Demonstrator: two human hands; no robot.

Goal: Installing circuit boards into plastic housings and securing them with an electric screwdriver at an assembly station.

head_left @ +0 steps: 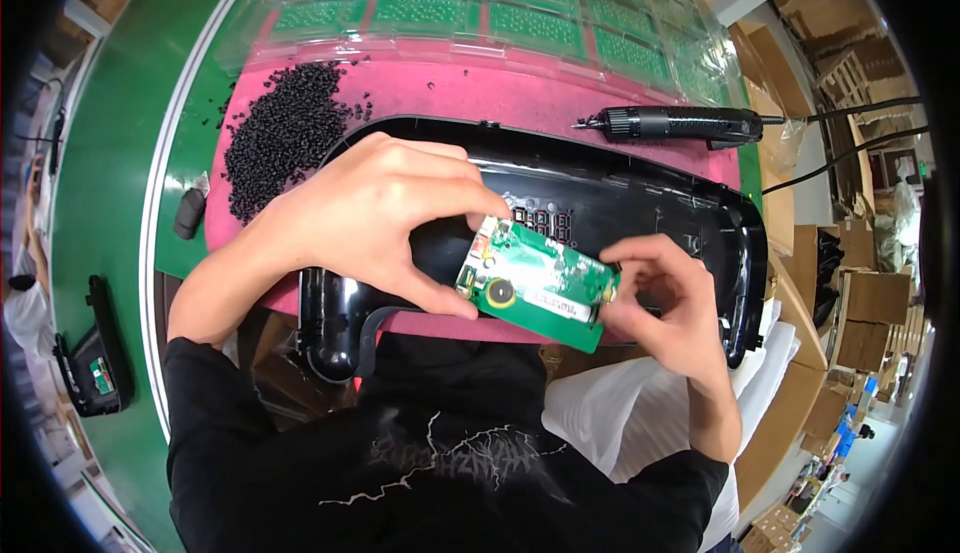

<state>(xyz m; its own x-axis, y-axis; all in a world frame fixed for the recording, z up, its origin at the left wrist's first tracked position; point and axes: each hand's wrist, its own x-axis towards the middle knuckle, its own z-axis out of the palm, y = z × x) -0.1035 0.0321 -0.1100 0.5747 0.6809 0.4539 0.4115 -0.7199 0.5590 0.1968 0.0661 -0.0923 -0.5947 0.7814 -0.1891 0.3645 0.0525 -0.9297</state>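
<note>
Green circuit board (537, 283) with round coin cell, tilted.

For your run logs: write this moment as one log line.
left hand: grips green circuit board | right hand: grips board's other end | under: black plastic housing | behind: electric screwdriver, black pellets

At the centre of the frame we see a green board (537, 285) with a gold disc and a white strip, over a glossy black housing (640, 203). Under it the mat (470, 88) is pink, with black pellets (283, 133) at upper left. Our sleeves are black; the trays (520, 3) along the top hold green boards.
</note>
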